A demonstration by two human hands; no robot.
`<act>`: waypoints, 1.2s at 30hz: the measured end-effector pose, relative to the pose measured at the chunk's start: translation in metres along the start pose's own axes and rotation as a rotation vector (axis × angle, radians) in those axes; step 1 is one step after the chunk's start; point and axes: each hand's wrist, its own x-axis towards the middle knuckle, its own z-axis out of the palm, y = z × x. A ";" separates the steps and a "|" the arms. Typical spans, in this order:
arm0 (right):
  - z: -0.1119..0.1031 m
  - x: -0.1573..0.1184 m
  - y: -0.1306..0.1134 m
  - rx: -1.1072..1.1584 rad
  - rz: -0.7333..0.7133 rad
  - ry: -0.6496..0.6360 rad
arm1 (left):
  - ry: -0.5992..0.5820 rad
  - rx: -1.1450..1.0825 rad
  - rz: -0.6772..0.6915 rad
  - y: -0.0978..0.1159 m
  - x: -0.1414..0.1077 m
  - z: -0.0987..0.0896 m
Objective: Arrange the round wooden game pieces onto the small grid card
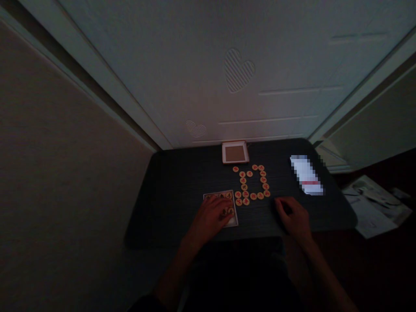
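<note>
My left hand (pixel 212 214) lies over a shallow white-rimmed box (pixel 233 220), its fingers reaching across the round Chinese chess pieces (pixel 229 195) inside. Thumb and fingers are apart, with pieces showing between them; what is under the palm is hidden. On the table to the right of the box, several pale wooden chess pieces with mostly red characters (pixel 263 180) form a rough rectangular outline with extra pieces at its left corners. My right hand (pixel 294 216) rests near the table's front edge, right of the outline, with its fingers curled in and nothing visible in them.
A box lid or tray (pixel 235 153) with a brown centre stands at the back of the dark table (pixel 175 190). A phone-like bright object (pixel 306 174), pixelated, lies at the right. Behind is a white panel with hearts (pixel 238 71). White items (pixel 377 206) sit beyond the table's right side.
</note>
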 end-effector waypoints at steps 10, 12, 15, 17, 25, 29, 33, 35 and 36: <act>0.001 -0.001 0.003 0.002 -0.010 0.015 | 0.253 -0.019 -0.133 -0.036 -0.014 -0.022; 0.000 -0.001 0.003 -0.001 -0.009 0.015 | 0.319 -0.054 -0.172 -0.048 -0.019 -0.021; 0.001 -0.002 -0.001 -0.017 -0.039 0.049 | 0.361 -0.117 -0.237 -0.060 -0.025 -0.013; 0.003 0.001 -0.008 -0.040 -0.093 0.077 | 0.372 -0.143 -0.272 -0.065 -0.028 -0.006; 0.020 0.034 -0.060 -0.039 -0.361 -0.077 | 0.396 -0.107 -0.256 -0.067 -0.031 0.004; 0.034 0.045 -0.077 -0.095 -0.471 -0.221 | 0.395 -0.076 -0.243 -0.065 -0.031 0.003; 0.042 0.046 -0.081 -0.153 -0.484 -0.263 | 0.386 -0.068 -0.236 -0.065 -0.032 0.004; 0.043 0.046 -0.079 -0.184 -0.484 -0.274 | 0.386 -0.067 -0.233 -0.065 -0.032 0.004; 0.042 0.046 -0.077 -0.197 -0.484 -0.279 | 0.386 -0.065 -0.233 -0.066 -0.032 0.004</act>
